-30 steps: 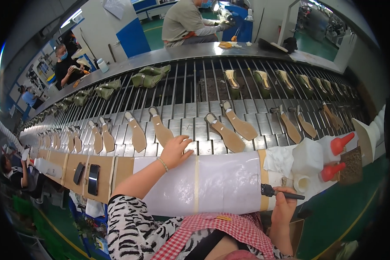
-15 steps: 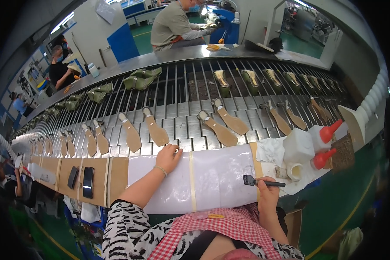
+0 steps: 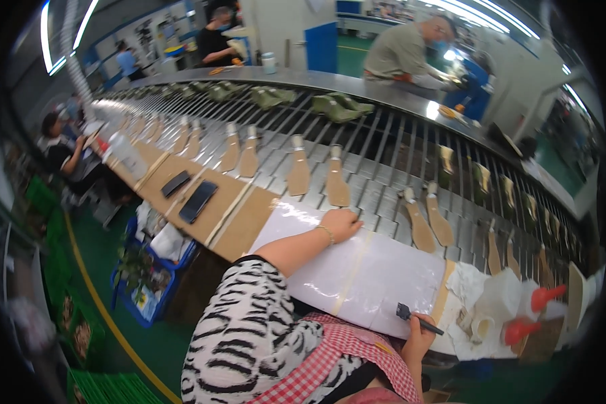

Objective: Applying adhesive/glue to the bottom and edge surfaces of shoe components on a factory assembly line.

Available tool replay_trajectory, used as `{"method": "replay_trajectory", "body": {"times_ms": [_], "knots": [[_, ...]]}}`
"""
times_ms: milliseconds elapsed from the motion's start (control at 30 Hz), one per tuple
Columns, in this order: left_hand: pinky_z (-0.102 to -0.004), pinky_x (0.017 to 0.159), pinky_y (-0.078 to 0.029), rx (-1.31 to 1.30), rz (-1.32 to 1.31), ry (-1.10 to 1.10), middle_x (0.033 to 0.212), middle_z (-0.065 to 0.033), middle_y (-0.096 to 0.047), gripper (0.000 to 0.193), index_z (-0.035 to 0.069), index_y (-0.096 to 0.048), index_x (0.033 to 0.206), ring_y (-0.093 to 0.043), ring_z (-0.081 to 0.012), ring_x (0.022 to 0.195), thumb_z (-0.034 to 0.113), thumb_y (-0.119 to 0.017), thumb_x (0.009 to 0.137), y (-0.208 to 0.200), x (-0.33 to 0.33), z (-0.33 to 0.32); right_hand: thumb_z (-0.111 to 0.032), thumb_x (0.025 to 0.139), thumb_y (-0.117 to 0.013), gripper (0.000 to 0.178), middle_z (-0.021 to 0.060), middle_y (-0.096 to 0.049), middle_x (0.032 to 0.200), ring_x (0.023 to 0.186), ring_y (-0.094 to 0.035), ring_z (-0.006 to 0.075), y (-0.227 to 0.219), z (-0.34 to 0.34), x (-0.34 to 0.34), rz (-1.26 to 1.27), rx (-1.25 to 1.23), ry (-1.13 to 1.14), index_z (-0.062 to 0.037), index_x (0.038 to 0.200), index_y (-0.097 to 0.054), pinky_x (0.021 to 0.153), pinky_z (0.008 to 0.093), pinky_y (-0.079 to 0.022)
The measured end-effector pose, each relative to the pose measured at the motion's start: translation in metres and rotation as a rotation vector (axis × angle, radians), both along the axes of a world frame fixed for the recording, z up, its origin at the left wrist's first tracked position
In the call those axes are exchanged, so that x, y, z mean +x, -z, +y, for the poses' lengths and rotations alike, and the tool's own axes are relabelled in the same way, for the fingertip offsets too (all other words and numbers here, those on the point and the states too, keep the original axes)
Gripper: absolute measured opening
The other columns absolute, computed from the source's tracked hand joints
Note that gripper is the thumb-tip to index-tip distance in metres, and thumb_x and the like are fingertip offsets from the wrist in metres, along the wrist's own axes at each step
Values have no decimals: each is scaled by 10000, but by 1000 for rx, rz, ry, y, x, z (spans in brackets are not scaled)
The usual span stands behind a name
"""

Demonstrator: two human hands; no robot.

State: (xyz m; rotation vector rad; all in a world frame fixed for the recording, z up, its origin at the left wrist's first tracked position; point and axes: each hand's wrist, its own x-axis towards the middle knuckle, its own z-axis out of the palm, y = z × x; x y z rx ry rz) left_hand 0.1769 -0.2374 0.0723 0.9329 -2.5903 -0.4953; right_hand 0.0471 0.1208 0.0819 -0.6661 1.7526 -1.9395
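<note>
Here, right grip [image 3: 419,334] around black brush [image 3: 403,311], left grip [image 3: 341,224] unclear, yellow apron patch [image 3: 383,348] illegible.

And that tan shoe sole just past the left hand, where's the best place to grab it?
Probably grip the tan shoe sole by both side edges at its slimmer middle, coming from above on the near side. Its wide end points toward the left hand, and the narrower part looks easier to pinch across.

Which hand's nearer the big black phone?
Left: left hand is at the far edge of the white sheet, right of the phone. The right hand, holding a brush, is farther right.
</note>
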Motion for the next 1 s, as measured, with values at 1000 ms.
{"method": "replay_trajectory", "body": {"times_ms": [1000], "knots": [[-415,837,-456,-82,242,-55,1111,-183,-599,354,34,-602,1099,-571,-345,998,271,-613,836,22,-51,5,-17,824,-661,135,38,-635,915,851,-567,97,-7,17,-2,-259,-170,58,-1,955,-629,772,236,-452]]}}
